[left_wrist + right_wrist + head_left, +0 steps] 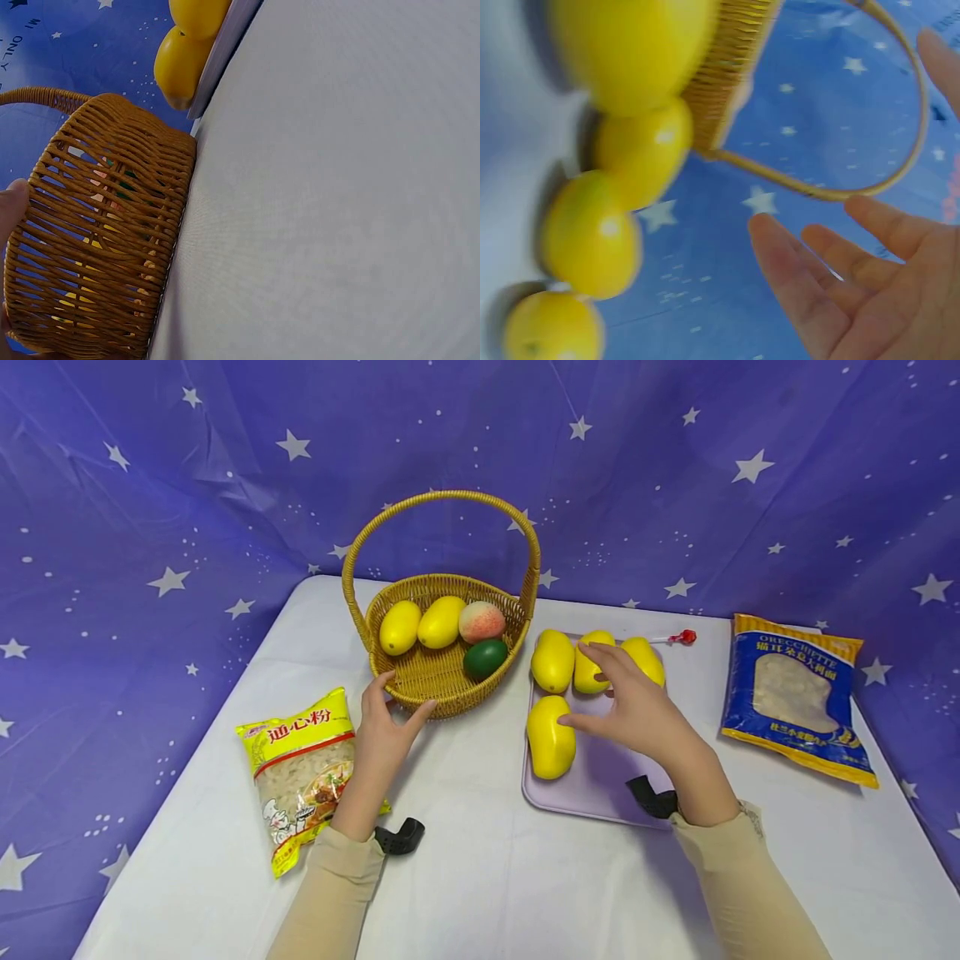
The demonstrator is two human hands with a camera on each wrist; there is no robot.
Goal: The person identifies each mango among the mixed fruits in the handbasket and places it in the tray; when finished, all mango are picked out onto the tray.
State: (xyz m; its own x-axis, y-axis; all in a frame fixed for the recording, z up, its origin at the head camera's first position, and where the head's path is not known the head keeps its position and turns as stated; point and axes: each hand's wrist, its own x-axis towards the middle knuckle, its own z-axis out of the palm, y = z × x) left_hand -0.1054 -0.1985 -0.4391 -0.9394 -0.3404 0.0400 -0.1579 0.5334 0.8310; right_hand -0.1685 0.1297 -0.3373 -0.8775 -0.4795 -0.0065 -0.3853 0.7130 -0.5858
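My left hand holds the near left rim of a wicker basket, thumb and fingers spread along it. In the left wrist view, the thumb lies on the rim of the basket. Inside the basket are two yellow mangoes, a peach and a dark green oval fruit. Above a lilac tray, my right hand is spread with nothing in it. Its thumb overlaps the nearest mango; the other tray mangoes lie in a row behind.
A yellow pasta bag lies left of my left forearm. At the far right is a blue orecchiette bag. Behind the tray lies a red lollipop. The basket's tall handle arches upward. A starry purple cloth hangs behind the white table.
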